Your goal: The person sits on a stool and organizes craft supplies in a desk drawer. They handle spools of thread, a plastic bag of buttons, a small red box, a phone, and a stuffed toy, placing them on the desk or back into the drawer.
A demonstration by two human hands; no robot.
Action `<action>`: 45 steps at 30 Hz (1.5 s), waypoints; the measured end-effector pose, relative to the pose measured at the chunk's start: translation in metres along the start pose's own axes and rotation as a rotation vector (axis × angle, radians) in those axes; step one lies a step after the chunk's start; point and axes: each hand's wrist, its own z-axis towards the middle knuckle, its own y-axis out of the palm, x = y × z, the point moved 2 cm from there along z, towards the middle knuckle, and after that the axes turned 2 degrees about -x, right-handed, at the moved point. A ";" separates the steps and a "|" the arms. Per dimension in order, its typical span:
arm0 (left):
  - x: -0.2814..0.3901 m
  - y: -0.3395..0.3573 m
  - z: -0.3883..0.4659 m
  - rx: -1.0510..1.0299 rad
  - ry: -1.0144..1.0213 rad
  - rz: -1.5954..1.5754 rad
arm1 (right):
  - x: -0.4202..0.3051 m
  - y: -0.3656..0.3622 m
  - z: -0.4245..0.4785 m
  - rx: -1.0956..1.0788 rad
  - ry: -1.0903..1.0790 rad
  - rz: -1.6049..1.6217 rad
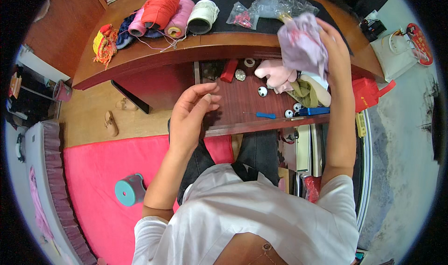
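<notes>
My right hand (334, 49) is closed on a crumpled lilac cloth (302, 44), held up over the right end of an open wooden drawer (234, 105). With its fingers slightly apart, my left hand (192, 111) hovers at the drawer's left end, holding nothing. Below the cloth lie a pale pink fabric item (273, 74) and an olive-green cloth (304, 93). A blue-handled tool (266, 115) with a thin shaft rests near the drawer's front. Several black-and-white balls, one of them a panda-like ball (262, 91), sit about it. Farther back are a red box (229, 71), a pearly round ornament (240, 75) and a white ring (249, 62).
On the desktop (140, 53) stand a red yarn cone (161, 7), pink cones and a white cone (203, 14), with loose threads. Clear plastic bags (276, 4) lie behind the cloth. A red bag (365, 93) is at the right; a teal stool (129, 191) stands at left.
</notes>
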 end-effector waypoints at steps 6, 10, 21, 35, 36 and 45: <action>0.006 0.006 -0.021 -0.127 0.195 0.495 | 0.005 -0.009 -0.084 0.003 -0.259 -0.509; 0.003 0.011 -0.030 -0.209 0.471 0.876 | 0.022 -0.013 -0.106 0.041 -0.326 -0.620; -0.030 0.014 -0.042 -0.169 0.643 1.124 | 0.025 0.035 -0.143 -0.115 -0.340 -0.693; -0.045 0.009 -0.008 -0.066 0.689 1.225 | 0.034 0.086 -0.177 -0.255 -0.447 -0.386; -0.044 0.009 -0.009 -0.049 0.685 1.251 | 0.041 0.091 -0.180 -0.302 -0.449 -0.342; -0.027 0.000 -0.063 0.139 0.858 1.433 | 0.064 0.144 -0.199 -0.584 -0.410 -0.021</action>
